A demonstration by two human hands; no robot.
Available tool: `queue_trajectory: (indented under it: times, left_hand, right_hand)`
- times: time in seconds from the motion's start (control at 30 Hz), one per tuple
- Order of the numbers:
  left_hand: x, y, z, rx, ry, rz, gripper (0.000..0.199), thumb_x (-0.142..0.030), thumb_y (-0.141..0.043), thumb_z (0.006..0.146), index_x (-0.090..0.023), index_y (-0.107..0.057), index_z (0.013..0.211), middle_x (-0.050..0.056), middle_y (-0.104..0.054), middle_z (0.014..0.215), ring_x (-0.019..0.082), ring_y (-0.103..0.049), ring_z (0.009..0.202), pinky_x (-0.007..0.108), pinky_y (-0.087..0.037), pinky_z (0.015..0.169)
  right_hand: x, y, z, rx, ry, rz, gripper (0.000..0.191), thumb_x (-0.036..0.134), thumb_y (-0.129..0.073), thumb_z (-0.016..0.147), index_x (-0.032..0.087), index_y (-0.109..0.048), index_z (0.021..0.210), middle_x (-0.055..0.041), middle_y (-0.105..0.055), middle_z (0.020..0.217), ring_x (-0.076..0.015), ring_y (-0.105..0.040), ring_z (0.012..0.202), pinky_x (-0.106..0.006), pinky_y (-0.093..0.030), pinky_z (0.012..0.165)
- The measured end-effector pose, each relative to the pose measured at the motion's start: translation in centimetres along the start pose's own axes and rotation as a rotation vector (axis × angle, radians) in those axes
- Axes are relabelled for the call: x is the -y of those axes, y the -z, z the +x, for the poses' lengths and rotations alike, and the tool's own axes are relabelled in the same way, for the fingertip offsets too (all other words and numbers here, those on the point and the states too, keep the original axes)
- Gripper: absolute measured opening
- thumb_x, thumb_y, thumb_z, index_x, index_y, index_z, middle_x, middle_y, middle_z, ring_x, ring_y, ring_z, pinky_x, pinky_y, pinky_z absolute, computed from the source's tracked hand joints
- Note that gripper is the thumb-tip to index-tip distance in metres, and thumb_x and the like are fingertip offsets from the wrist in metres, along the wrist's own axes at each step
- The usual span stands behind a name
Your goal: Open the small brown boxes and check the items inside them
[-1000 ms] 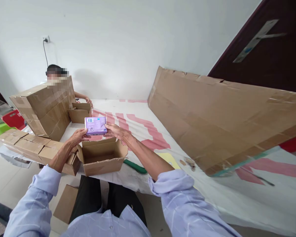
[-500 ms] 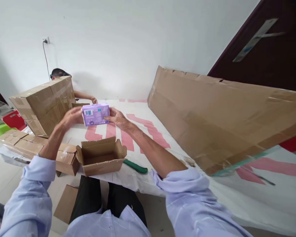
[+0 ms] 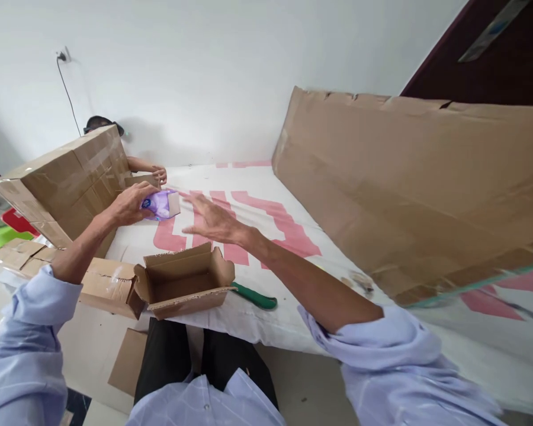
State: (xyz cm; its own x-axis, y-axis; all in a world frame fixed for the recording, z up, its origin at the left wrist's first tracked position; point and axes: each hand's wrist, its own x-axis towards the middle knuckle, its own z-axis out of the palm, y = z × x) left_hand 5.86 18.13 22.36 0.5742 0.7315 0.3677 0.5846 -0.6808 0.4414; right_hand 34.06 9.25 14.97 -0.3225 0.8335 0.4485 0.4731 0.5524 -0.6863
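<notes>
My left hand (image 3: 135, 203) grips a purple plastic-wrapped pack (image 3: 161, 204) from its left side, above the table. One end of the pack, a pale flat face, points toward my right hand (image 3: 213, 219). That hand is open, its fingers spread and apart from the pack. Below the hands an open cardboard box (image 3: 189, 284) stands at the table's near edge, with its inside showing bare. A green-handled tool (image 3: 256, 297) lies just right of the box, its other end hidden behind it.
Closed cardboard boxes (image 3: 111, 284) line the near left edge. A stack of taped cartons (image 3: 66, 183) rises behind them, with another person's hand (image 3: 160, 173) beyond. A large cardboard sheet (image 3: 404, 195) leans along the right. White cloth with red print (image 3: 288, 296) covers the table.
The purple pack has turned, so an end face shows instead of its barcode side. My right hand has let go and opened; my left hand now grips the pack. The view has shifted slightly.
</notes>
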Motion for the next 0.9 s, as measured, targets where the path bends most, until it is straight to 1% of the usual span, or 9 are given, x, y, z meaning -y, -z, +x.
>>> queue_trajectory:
  times: [0.1, 0.2, 0.27, 0.37, 0.5, 0.6, 0.77, 0.83, 0.9]
  left_hand:
    - [3.4, -2.5, 0.1, 0.262, 0.067, 0.501, 0.056, -0.019, -0.076, 0.083, -0.024, -0.066, 0.138, 0.014, -0.065, 0.136, 0.036, -0.058, 0.125, 0.050, -0.049, 0.106]
    - [6.9, -5.1, 0.2, 0.313, 0.168, 0.595, 0.050, -0.015, -0.066, 0.087, -0.024, -0.063, 0.137, 0.017, -0.059, 0.143, 0.038, -0.052, 0.131, 0.055, -0.047, 0.105]
    - [8.9, -6.6, 0.5, 0.336, 0.208, 0.622, 0.046, -0.011, -0.060, 0.089, -0.023, -0.063, 0.134, 0.018, -0.057, 0.145, 0.038, -0.049, 0.134, 0.059, -0.044, 0.107]
    - [11.4, -8.5, 1.3, 0.346, 0.256, 0.632, 0.041, -0.008, -0.055, 0.092, -0.022, -0.062, 0.129, 0.020, -0.055, 0.146, 0.039, -0.046, 0.136, 0.063, -0.041, 0.109]
    - [14.0, -10.0, 3.0, 0.303, 0.346, 0.614, 0.035, -0.012, -0.058, 0.094, -0.019, -0.062, 0.128, 0.023, -0.056, 0.141, 0.042, -0.047, 0.134, 0.066, -0.042, 0.107]
    - [15.0, -10.7, 3.7, 0.244, 0.418, 0.566, 0.035, -0.021, -0.067, 0.097, -0.018, -0.063, 0.131, 0.022, -0.059, 0.143, 0.042, -0.051, 0.134, 0.065, -0.048, 0.107]
    - [15.1, -10.4, 4.9, 0.131, 0.448, 0.377, 0.043, -0.042, -0.072, 0.104, -0.019, -0.065, 0.140, 0.012, -0.066, 0.143, 0.028, -0.069, 0.123, 0.052, -0.062, 0.103]
    - [14.6, -8.6, 5.9, 0.080, 0.396, 0.264, 0.039, -0.043, -0.072, 0.104, -0.017, -0.068, 0.133, 0.012, -0.070, 0.134, 0.026, -0.072, 0.116, 0.050, -0.063, 0.100]
    - [13.6, -5.5, 6.6, 0.000, 0.339, 0.160, 0.037, -0.047, -0.074, 0.100, -0.015, -0.073, 0.118, 0.010, -0.075, 0.119, 0.024, -0.072, 0.107, 0.046, -0.061, 0.100]
  right_hand:
    - [-1.5, -0.1, -2.4, 0.317, -0.170, -0.100, 0.057, 0.043, -0.092, 0.075, 0.025, -0.076, 0.126, -0.0135, -0.073, 0.135, -0.0387, -0.068, 0.123, -0.046, -0.054, 0.102]
    - [-2.0, -0.7, -4.2, 0.464, -0.236, -0.169, 0.027, 0.033, -0.083, 0.081, 0.024, -0.080, 0.106, -0.0087, -0.080, 0.109, -0.0293, -0.071, 0.098, -0.034, -0.049, 0.080]
    - [-2.0, -1.4, -5.0, 0.448, -0.263, -0.200, 0.007, 0.022, -0.070, 0.087, 0.023, -0.077, 0.089, -0.0048, -0.077, 0.089, -0.0228, -0.067, 0.081, -0.031, -0.040, 0.070]
    - [-2.1, -2.1, -5.9, 0.344, -0.257, -0.207, 0.021, 0.012, -0.058, 0.089, 0.021, -0.065, 0.072, -0.0031, -0.070, 0.077, -0.0184, -0.058, 0.072, -0.031, -0.033, 0.068]
    - [-2.6, -1.6, -6.7, 0.259, -0.240, -0.115, 0.025, 0.016, -0.058, 0.091, 0.022, -0.052, 0.067, 0.0004, -0.058, 0.069, -0.0159, -0.050, 0.068, -0.031, -0.031, 0.069]
    - [-3.1, -0.4, -6.8, 0.201, -0.280, -0.041, 0.029, 0.023, -0.059, 0.091, 0.023, -0.042, 0.067, 0.0032, -0.047, 0.065, -0.0147, -0.041, 0.065, -0.031, -0.028, 0.066]
    - [-4.9, 0.6, -4.4, 0.114, -0.284, -0.030, 0.033, 0.029, -0.057, 0.090, 0.023, -0.034, 0.067, 0.0038, -0.039, 0.065, -0.0142, -0.037, 0.065, -0.032, -0.026, 0.065]
    - [-5.9, 0.4, -2.7, 0.124, -0.275, -0.051, 0.035, 0.028, -0.057, 0.089, 0.024, -0.030, 0.067, 0.0043, -0.036, 0.063, -0.0134, -0.034, 0.063, -0.033, -0.025, 0.064]
    - [-6.9, -0.1, -0.7, 0.149, -0.262, -0.081, 0.035, 0.025, -0.057, 0.088, 0.024, -0.029, 0.067, 0.0047, -0.034, 0.061, -0.0129, -0.031, 0.061, -0.033, -0.023, 0.063]
